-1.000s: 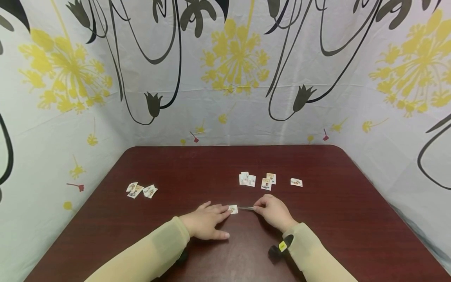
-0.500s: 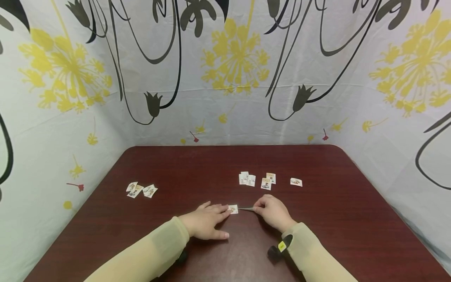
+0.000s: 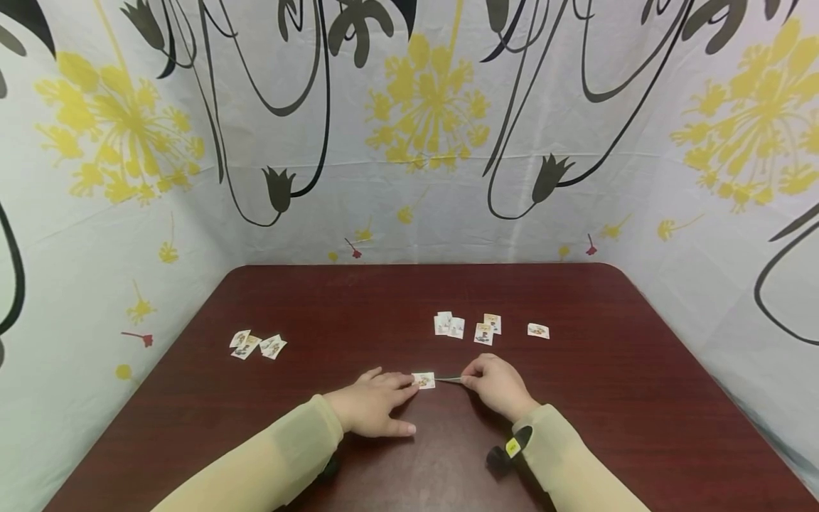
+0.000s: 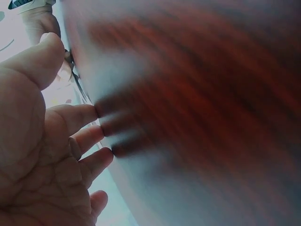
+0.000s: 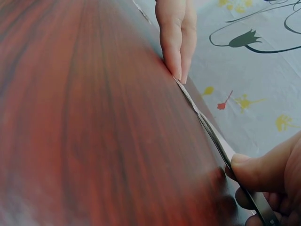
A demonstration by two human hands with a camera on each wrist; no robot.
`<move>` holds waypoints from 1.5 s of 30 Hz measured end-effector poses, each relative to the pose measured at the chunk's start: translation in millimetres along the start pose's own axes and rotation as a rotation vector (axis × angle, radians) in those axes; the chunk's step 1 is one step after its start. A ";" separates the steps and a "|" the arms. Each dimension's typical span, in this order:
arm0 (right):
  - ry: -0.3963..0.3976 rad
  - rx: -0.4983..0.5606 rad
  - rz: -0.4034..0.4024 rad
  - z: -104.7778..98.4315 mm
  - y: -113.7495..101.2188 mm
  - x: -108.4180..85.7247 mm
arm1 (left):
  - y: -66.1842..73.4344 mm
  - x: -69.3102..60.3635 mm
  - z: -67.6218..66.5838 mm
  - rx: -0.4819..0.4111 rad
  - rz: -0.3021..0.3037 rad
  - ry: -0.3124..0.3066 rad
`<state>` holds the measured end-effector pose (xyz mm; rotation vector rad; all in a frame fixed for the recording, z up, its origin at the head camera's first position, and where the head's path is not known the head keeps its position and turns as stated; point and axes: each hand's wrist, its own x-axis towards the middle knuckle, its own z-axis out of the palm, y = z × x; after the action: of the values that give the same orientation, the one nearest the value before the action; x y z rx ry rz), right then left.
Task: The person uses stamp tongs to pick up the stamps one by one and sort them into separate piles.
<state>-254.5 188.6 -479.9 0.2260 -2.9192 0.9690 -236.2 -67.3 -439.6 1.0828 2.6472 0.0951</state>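
Observation:
The left hand (image 3: 374,403) lies palm down on the table, fingers spread, its fingertips at the left edge of a small printed card (image 3: 424,380). In the left wrist view that hand (image 4: 51,141) touches the tabletop with several fingertips. The right hand (image 3: 499,386) pinches thin metal tweezers (image 3: 450,379), whose tips point left and meet the card's right edge. The right wrist view shows thumb and fingers of the right hand (image 5: 270,181) round the tweezers (image 5: 214,136), with their tips at the card (image 5: 187,96) by the left fingertips.
Small printed cards lie further back on the dark red table (image 3: 358,299): an overlapping group (image 3: 246,348) at the left, a cluster (image 3: 456,327) in the middle, a pair (image 3: 483,334) beside it and a single card (image 3: 538,331) to the right. Patterned cloth (image 3: 409,213) hangs behind.
The card between the hands shows slightly more of its face, its right edge a little further right. Both hands stay nearly where they were.

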 end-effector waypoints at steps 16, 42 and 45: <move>-0.001 0.002 0.006 0.7 -0.2 0.0 | 1.9 0.8 -0.9 -0.023 0.010 0.013; 0.010 0.015 0.031 -3.0 1.7 1.4 | -6.5 -0.9 0.0 -0.051 -0.029 0.007; 0.012 0.021 0.046 -5.0 4.2 1.9 | -12.6 -3.0 -0.2 -0.064 -0.039 0.020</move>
<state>-256.9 194.7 -478.1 0.1541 -2.9170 1.0041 -242.8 -78.4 -440.8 1.0138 2.6622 0.1827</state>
